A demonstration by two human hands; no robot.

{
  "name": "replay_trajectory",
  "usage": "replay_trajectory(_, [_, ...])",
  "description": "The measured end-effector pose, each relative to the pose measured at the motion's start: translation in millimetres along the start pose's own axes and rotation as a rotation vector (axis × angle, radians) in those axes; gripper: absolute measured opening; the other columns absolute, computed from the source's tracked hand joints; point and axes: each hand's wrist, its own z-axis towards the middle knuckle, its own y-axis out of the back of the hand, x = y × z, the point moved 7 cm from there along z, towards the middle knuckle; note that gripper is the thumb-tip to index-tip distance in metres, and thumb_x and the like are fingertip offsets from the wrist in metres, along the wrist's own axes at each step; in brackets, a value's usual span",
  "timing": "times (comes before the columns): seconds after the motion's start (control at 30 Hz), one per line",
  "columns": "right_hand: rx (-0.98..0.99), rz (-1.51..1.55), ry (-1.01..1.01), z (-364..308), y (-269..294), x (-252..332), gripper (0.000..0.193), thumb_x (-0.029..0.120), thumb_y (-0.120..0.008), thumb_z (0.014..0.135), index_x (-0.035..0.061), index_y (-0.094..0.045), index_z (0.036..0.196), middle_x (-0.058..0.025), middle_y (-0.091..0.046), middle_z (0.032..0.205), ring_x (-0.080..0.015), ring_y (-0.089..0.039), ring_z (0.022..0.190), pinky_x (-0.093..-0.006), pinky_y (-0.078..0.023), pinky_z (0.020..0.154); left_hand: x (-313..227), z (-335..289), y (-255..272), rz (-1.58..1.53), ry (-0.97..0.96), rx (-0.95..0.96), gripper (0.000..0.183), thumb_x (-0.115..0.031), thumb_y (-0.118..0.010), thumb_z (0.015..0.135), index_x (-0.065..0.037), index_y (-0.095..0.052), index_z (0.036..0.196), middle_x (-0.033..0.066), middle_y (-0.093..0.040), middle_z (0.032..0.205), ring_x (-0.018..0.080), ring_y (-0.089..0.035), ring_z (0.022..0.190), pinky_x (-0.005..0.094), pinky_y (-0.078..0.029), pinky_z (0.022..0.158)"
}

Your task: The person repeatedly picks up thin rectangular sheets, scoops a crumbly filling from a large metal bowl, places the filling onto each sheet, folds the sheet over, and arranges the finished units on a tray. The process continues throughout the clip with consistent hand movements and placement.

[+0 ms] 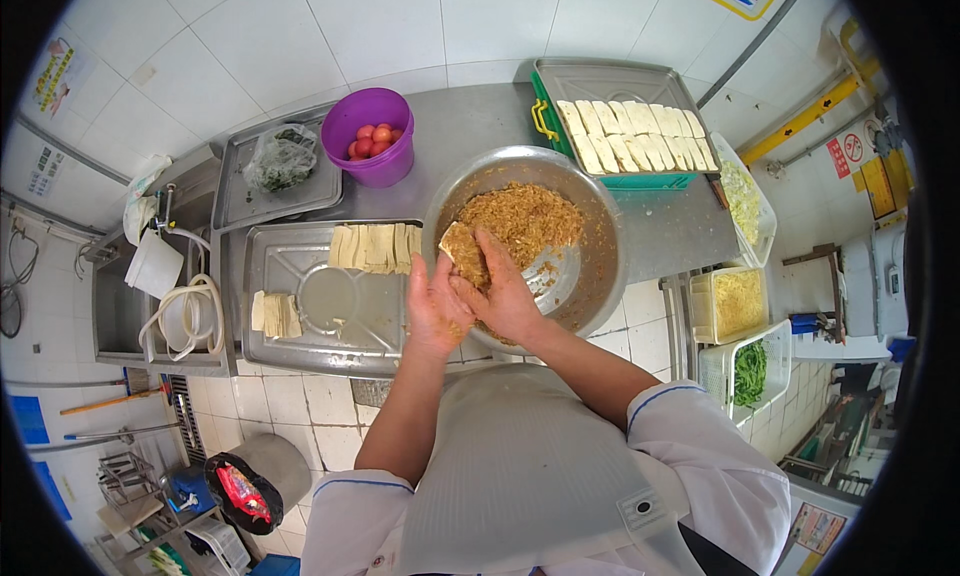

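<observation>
Left hand point(437, 311) and right hand point(510, 301) together grasp a filled slice point(466, 253) over the metal bowl point(602, 241), mid-frame.

At the left of the frame, a white container point(155, 264) and a pale hose point(213, 311) sit by the sink; above right, a clear bag point(280, 161) on a tray point(285, 206) seems to hold dark leafy greens, though the plastic blurs them. A purple bucket point(385, 168) of red produce point(376, 140) stands on the surface point(455, 126), upper left of centre. Below it, pale slices point(375, 247) lie in two groups in a shallow tray point(345, 301). Both grips are closed around the filled slice at the bowl's left side, brown stuffing showing between the fingers. More brown mixture point(530, 221) is heaped in the bowl. At upper right, rows of pale pieces point(640, 136) lie above a green crate point(640, 182); farther right are yellow shreds point(738, 301) and green strips point(750, 373).
</observation>
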Motion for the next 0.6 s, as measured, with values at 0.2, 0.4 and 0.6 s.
replay_trajectory(0.2, [0.009,0.053,-0.002,1.4,1.1,-3.8,0.068,0.019,-0.067,0.100,-0.0032,-0.036,0.157,-0.0294,-0.044,0.156,-0.0452,-0.044,0.145,-0.0468,-0.036,0.121,1.0,4.8,3.3,-0.070,-0.047,0.039,0.085,-0.071,-0.041,0.104,-0.010,-0.033,0.162,0.0085,-0.048,0.158,0.0265,-0.047,0.144,0.0423,-0.036,0.121])
replay_trajectory(0.4, [-0.043,0.201,-0.030,-5.9,14.4,-7.9,0.062,0.019,-0.068,0.101,-0.0002,-0.043,0.154,-0.0284,-0.048,0.154,-0.0425,-0.047,0.144,-0.0454,-0.039,0.119,-7.5,6.6,7.9,0.043,-0.187,-0.020,0.060,-0.047,-0.043,0.112,-0.007,-0.041,0.156,0.0083,-0.053,0.154,0.0249,-0.055,0.137,0.0393,-0.048,0.112])
replay_trajectory(0.6, [-0.116,0.599,-0.272,-16.0,12.6,-38.8,0.028,0.013,-0.064,0.106,0.0005,-0.066,0.131,-0.0087,-0.069,0.116,-0.0158,-0.066,0.103,-0.0300,-0.053,0.092,-13.6,7.0,6.6,0.086,-0.271,-0.158,0.052,-0.036,-0.045,0.113,-0.006,-0.042,0.155,0.0069,-0.049,0.159,0.0239,-0.055,0.138,0.0405,-0.047,0.115])
